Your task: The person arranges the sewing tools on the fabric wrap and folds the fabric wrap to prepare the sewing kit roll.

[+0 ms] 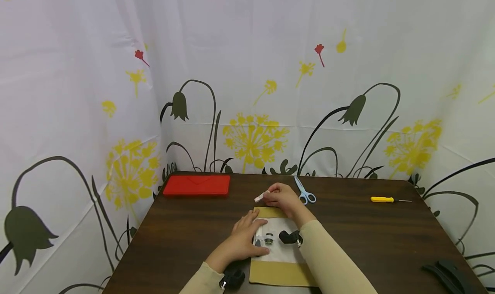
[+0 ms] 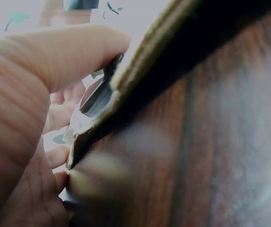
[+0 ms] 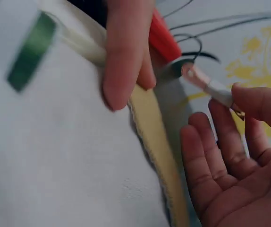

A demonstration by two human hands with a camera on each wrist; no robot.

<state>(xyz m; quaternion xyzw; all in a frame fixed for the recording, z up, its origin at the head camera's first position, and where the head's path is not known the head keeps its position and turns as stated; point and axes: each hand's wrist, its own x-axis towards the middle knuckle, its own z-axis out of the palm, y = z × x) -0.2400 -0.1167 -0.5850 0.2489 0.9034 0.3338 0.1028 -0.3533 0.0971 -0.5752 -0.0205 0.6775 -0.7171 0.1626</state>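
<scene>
A flat mustard-edged fabric case (image 1: 283, 273) with a white lining lies unfolded on the table. On its left part sit a dark-and-silver spool-like item (image 1: 268, 239) and a small dark item (image 1: 258, 243). My left hand (image 1: 244, 238) rests spread along the case's left edge, thumb on the lining, fingers at the far corner. In the left wrist view the thumb (image 2: 79, 52) touches a dark shiny piece by the raised edge. Above the far edge, my right hand (image 1: 284, 199) pinches a small pink-and-white stick-like piece (image 3: 214, 90) with a hole at one end.
Light blue scissors (image 1: 305, 192) lie just beyond the right hand. A red flat box (image 1: 196, 185) is at the back left. A yellow-handled screwdriver (image 1: 386, 199) lies to the right, and a black curved object (image 1: 448, 276) at the front right corner. A patterned curtain hangs behind.
</scene>
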